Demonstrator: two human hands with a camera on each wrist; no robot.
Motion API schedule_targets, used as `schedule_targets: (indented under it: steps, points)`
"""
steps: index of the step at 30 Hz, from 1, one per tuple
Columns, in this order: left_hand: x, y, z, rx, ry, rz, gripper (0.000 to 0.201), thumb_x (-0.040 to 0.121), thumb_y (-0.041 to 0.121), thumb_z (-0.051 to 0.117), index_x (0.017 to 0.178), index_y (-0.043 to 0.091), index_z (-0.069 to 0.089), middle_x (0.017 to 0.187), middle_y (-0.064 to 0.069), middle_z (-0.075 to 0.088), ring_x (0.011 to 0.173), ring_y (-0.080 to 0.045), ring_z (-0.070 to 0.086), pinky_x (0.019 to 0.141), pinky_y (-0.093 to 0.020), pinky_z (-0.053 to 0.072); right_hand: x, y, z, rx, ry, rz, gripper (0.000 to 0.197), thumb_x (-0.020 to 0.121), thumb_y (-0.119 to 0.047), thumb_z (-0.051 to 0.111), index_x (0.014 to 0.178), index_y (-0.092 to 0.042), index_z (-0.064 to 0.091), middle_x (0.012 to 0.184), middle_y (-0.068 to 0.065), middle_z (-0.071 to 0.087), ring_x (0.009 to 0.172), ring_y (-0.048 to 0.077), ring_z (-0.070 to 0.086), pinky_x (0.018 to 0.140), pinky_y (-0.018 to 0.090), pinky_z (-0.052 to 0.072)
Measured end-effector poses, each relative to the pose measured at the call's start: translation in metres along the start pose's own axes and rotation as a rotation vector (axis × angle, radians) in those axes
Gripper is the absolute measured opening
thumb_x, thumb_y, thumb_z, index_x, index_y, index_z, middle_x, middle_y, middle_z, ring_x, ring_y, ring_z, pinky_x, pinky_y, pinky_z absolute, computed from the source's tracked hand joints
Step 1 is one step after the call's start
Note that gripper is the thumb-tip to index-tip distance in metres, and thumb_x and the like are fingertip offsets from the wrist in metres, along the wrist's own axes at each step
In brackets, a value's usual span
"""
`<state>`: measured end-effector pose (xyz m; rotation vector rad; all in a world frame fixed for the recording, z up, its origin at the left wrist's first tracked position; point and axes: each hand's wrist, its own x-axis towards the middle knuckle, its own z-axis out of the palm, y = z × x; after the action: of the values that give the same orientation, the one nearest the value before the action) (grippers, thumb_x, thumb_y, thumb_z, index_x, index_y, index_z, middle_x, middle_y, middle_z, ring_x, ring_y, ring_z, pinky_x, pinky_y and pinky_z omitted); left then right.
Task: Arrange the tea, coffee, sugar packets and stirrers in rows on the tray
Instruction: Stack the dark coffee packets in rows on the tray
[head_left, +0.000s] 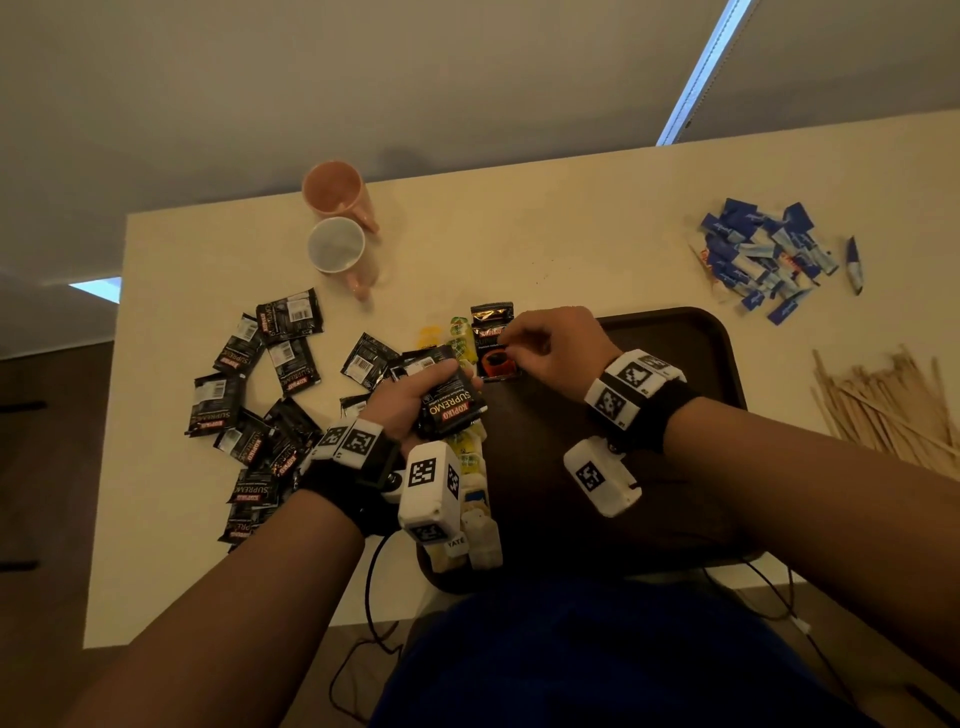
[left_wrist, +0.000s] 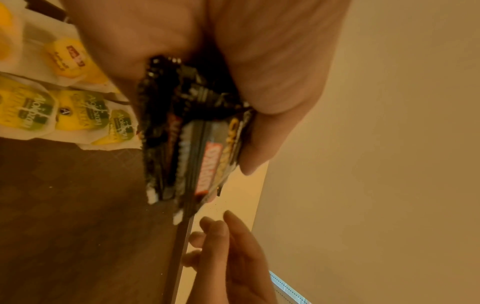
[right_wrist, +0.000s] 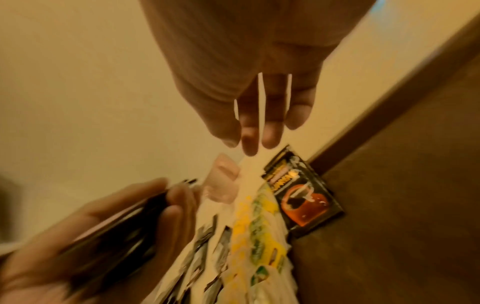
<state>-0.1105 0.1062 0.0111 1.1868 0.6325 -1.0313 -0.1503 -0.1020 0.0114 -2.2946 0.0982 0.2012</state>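
Note:
My left hand grips a stack of black Kopiko coffee packets over the tray's left edge; the stack fills the left wrist view. One coffee packet lies face up in the far left corner of the dark brown tray. My right hand hovers just above that packet, fingers loosely curled and holding nothing. Yellow and green tea bags run in a column along the tray's left side. Blue sugar packets and wooden stirrers lie on the table to the right.
Several loose coffee packets are scattered on the cream table to the left. Two pink mugs stand at the far edge. Cables hang off the near edge by my lap.

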Motion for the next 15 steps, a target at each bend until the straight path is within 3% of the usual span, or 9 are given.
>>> schedule_targets:
  steps: [2,4,7,11,15]
  points:
    - [0.000,0.002,-0.004,0.155,0.050,0.005,0.076,0.056,0.042,0.094,0.114,0.001,0.067,0.108,-0.019,0.072,0.091,-0.030,0.072,0.086,-0.043,0.058,-0.010,-0.010,-0.003,-0.005,-0.021,-0.158,0.024,0.086,-0.013,0.070,0.109,-0.017,0.072,0.099,-0.001,0.071,0.078,0.004,0.058,0.071,0.008,0.043]
    - [0.002,0.003,-0.009,0.265,0.070,0.017,0.102,0.035,0.057,0.097,0.117,0.002,0.068,0.111,-0.021,0.071,0.096,-0.035,0.070,0.095,-0.048,0.054,-0.015,-0.015,-0.004,-0.065,-0.067,-0.269,0.029,0.083,-0.016,0.073,0.112,-0.020,0.071,0.096,-0.002,0.069,0.082,0.006,0.057,0.073,0.011,0.042]
    - [-0.001,0.004,-0.008,0.279,0.025,0.017,0.105,0.038,0.060,0.096,0.120,0.001,0.067,0.114,-0.023,0.070,0.104,-0.038,0.067,0.103,-0.051,0.049,-0.020,-0.020,-0.004,-0.128,-0.089,-0.394,0.030,0.081,-0.018,0.076,0.110,-0.023,0.073,0.088,-0.001,0.065,0.081,0.006,0.049,0.070,0.010,0.034]
    - [-0.003,0.006,-0.006,0.329,0.006,0.011,0.110,0.036,0.066,0.093,0.121,0.002,0.065,0.114,-0.024,0.070,0.113,-0.042,0.063,0.107,-0.053,0.044,-0.025,-0.024,-0.001,-0.179,-0.082,-0.522,0.025,0.079,-0.018,0.077,0.104,-0.020,0.075,0.088,0.005,0.064,0.083,0.018,0.056,0.068,0.028,0.044]
    - [-0.007,0.007,-0.003,0.307,-0.001,0.027,0.100,0.048,0.067,0.089,0.121,0.004,0.064,0.111,-0.022,0.070,0.101,-0.038,0.067,0.106,-0.052,0.045,-0.029,-0.024,-0.001,-0.208,-0.027,-0.587,0.023,0.082,-0.027,0.066,0.101,-0.018,0.077,0.090,0.008,0.063,0.083,0.023,0.056,0.068,0.028,0.044]
